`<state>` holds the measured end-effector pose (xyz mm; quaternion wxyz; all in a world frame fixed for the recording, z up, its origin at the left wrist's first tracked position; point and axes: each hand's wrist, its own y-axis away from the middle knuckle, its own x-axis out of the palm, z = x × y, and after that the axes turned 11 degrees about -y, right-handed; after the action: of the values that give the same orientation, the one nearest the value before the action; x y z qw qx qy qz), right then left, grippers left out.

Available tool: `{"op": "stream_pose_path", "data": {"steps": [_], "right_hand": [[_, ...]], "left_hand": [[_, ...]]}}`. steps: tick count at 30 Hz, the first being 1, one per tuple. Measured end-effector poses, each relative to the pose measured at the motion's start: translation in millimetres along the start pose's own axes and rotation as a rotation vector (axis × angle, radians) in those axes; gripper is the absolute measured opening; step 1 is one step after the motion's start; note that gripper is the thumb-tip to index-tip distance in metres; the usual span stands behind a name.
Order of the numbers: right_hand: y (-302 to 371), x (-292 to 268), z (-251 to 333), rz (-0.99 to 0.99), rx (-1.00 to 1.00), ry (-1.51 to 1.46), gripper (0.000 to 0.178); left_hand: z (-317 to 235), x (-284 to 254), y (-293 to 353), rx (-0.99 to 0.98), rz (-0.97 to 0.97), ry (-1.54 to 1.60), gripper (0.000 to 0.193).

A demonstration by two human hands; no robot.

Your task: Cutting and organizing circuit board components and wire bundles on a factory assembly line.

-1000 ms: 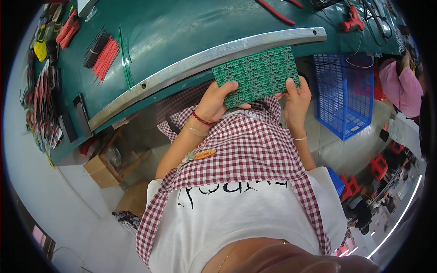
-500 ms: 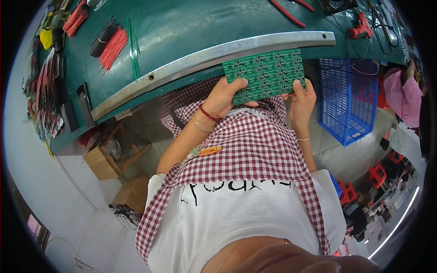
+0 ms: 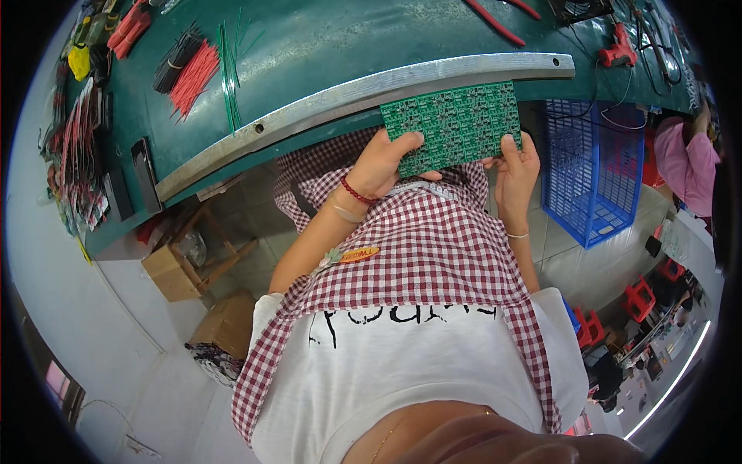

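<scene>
Left hand (image 3: 384, 161) and right hand (image 3: 516, 161) each pinch a side edge of the green circuit board panel (image 3: 452, 124), thumbs on top. Fingers beneath are hidden.

I count one green circuit panel (image 3: 454, 125), held by two hands: left hand (image 3: 384, 161) and right hand (image 3: 516, 158). One red bracelet (image 3: 357, 191) on the left wrist. One blue wire basket (image 3: 595, 174) under the tabletop (image 3: 325, 46). On the tabletop I log one bundle of red wires (image 3: 193, 77) and one bundle of black wires (image 3: 173, 62) beside it, one loose group of thin green wires (image 3: 229, 66), too fine to count singly. One pair of red-handled pliers (image 3: 495, 19). Two cardboard boxes on the floor: one (image 3: 171, 272), another (image 3: 226, 325). One other person, in pink (image 3: 688, 166), at the right edge.
</scene>
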<state>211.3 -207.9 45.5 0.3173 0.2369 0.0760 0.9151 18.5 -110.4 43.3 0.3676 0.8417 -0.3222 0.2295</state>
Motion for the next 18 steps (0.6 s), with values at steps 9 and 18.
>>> {"op": "stream_pose_path", "data": {"steps": [9, 18], "right_hand": [[0.4, 0.0, 0.7, -0.012, 0.006, -0.009, 0.013], [-4.1, 3.0, 14.9, -0.004, 0.06, 0.009, 0.023]], "left_hand": [[0.1, -0.6, -0.6, 0.008, 0.004, -0.008, 0.033], [-5.3, 1.5, 3.3, -0.021, -0.006, 0.069, 0.034]]}}
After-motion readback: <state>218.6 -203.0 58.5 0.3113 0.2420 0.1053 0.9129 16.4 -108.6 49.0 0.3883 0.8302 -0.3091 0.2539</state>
